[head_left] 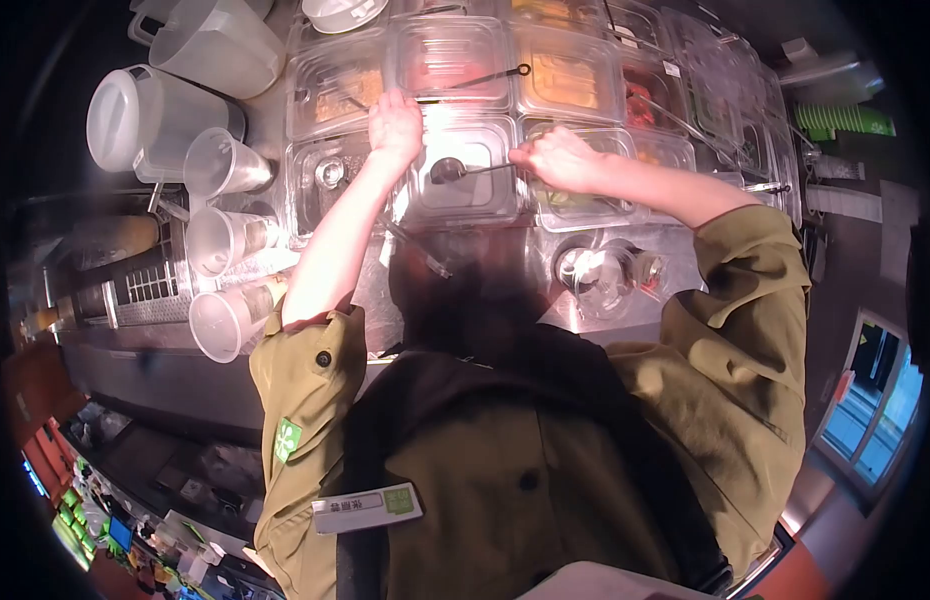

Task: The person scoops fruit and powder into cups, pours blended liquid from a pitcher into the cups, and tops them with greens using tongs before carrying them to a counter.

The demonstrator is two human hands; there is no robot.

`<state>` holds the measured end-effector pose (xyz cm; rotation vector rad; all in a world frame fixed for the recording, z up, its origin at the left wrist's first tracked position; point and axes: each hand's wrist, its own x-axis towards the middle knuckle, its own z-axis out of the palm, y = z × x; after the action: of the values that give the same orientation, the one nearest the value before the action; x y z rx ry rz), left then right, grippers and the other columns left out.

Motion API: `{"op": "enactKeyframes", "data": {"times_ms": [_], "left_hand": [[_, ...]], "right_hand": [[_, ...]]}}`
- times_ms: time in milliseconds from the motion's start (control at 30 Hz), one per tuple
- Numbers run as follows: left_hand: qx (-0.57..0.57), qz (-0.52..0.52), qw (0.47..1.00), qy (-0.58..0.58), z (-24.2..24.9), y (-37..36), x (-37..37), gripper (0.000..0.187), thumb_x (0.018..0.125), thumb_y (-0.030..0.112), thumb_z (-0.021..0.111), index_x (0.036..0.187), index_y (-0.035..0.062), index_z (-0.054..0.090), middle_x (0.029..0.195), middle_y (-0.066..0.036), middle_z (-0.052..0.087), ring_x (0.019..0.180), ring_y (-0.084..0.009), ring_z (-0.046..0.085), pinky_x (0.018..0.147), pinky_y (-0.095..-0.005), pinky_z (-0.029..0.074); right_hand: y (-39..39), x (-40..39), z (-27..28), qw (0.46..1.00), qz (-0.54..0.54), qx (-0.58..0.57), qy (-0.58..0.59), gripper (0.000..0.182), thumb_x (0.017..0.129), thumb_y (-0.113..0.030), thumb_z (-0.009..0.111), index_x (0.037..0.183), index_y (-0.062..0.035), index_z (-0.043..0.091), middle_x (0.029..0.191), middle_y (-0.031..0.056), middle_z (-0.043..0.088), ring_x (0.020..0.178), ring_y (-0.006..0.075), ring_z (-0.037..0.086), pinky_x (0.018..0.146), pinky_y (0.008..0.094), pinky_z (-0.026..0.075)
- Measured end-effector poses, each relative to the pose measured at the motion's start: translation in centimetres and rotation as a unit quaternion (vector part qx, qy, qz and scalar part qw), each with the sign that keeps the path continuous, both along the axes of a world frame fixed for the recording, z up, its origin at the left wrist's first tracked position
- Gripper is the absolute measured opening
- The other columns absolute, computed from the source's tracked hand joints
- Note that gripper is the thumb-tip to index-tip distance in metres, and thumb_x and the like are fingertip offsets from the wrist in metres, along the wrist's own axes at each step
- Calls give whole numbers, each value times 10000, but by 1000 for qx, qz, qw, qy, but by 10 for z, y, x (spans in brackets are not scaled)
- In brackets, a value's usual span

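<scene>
My right hand (560,158) is closed on the thin handle of a dark spoon (448,170), whose bowl lies over a clear container (461,205) with pale contents. At that container's upper left corner is my left hand (396,125), its fingers close together at the rim; whether they grip anything is hard to see. Beyond my hands stand a container with pink contents (452,65) and, to its right, one with yellow-orange contents (568,85). Under my right wrist sits another clear container (585,212) with greenish contents.
Several clear cups (220,240) lie or stand along the left side, below white-lidded pitchers (120,120). Glass vessels (597,280) stand on the metal counter at right. A stack of green cups (845,120) is at far right.
</scene>
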<state>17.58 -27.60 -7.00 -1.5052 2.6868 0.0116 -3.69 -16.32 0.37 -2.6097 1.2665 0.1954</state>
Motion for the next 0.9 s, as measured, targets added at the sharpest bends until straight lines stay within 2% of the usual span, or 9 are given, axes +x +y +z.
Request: {"op": "enactKeyframes", "data": {"times_ms": [100,267,300,333,433,567,700,800,900], "left_hand": [[46,-13,999,-8,14,0,2,419,625,177,655,985,27,500,974,-137,464,964,-277,451,812,-360,390],[199,-27,974,105,63,-10,4,344,686,172,579,997,39,513,888,-165,552,897,-297,531,781,-364,423],[237,-27,961,137,66,-12,5,319,703,161,551,997,39,524,882,-171,569,893,-302,545,783,-365,427],[212,-85,955,190,69,-9,8,334,700,142,552,1017,44,512,854,-176,594,829,-305,577,750,-380,444],[211,-150,922,287,56,-17,13,322,699,117,530,1005,31,481,920,-110,597,709,-257,571,659,-344,442],[227,-152,909,316,93,-1,1,322,698,99,525,1012,27,509,929,-96,606,619,-173,529,635,-295,438],[194,-150,920,305,139,2,0,283,718,99,530,993,32,544,884,-86,612,607,-126,500,629,-268,431],[157,-148,923,319,176,5,17,266,744,114,537,996,30,549,866,-66,610,658,-108,510,656,-255,428],[161,-123,923,328,214,6,41,257,791,140,537,1007,1,546,901,-68,603,820,-114,541,751,-252,421]], "right_hand": [[3,-11,2,992,80,-95,10,87,664,-91,487,722,-26,480,605,92,556,566,245,580,497,362,445],[9,-23,9,983,114,-147,6,107,659,-116,489,694,-28,439,557,82,510,515,240,547,486,342,440],[10,-26,9,980,116,-160,4,118,659,-113,489,722,-21,451,563,81,513,515,240,545,485,339,440],[11,-29,8,978,117,-173,2,135,658,-110,489,749,-13,464,570,80,516,516,239,542,485,336,440],[15,-36,11,971,105,-213,-39,232,652,-103,495,856,6,491,588,74,523,521,244,537,489,337,439],[22,-46,25,975,66,-208,-46,362,637,-100,511,989,-17,515,613,71,532,549,241,549,496,346,440],[38,-49,59,979,-98,-98,-152,286,712,-65,519,985,4,568,619,66,564,581,160,558,553,287,449],[38,-53,95,896,-280,105,-328,238,786,-103,501,959,32,593,655,44,588,590,81,520,572,235,418],[40,-60,135,844,-290,164,-420,257,769,-100,472,942,47,594,602,9,558,547,60,479,509,207,372]]}}
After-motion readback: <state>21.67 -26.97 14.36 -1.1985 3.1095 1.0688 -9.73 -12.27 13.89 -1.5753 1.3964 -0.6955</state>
